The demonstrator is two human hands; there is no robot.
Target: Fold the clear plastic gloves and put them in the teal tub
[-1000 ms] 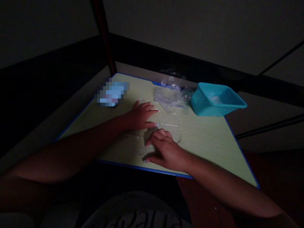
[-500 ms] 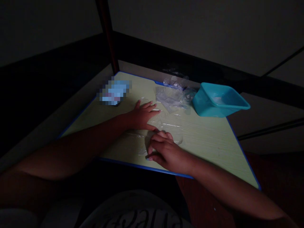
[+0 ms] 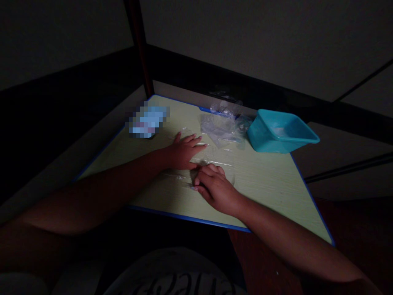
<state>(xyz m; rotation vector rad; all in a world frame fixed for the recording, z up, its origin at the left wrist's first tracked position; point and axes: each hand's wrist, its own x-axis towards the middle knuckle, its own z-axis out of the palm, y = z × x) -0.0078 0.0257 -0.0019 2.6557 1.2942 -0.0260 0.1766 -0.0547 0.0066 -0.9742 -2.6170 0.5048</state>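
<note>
A clear plastic bag (image 3: 216, 157) lies flat on the pale wood-grain table (image 3: 260, 184), with shiny crease lines across it. My left hand (image 3: 185, 151) presses on the bag with its fingers spread. Just to the right and nearer to me, my right hand (image 3: 215, 184) is closed, thumb against curled fingers, on the bag's near edge. A little of the clear film shows by the thumb tip. The two hands are very close, near the left thumb. How much of the film is inside the right hand is hidden.
Crumpled clear plastic (image 3: 221, 123) lies at the table's back edge. A turquoise plastic basket (image 3: 267, 141) stands at the back right corner. A blurred-out bright blue object (image 3: 149, 121) is at the back left. Blue edging (image 3: 190, 219) runs around the table; walls stand behind.
My right hand has moved away from me, taking the bag's near edge up towards the left hand. The left hand stays spread in place.
</note>
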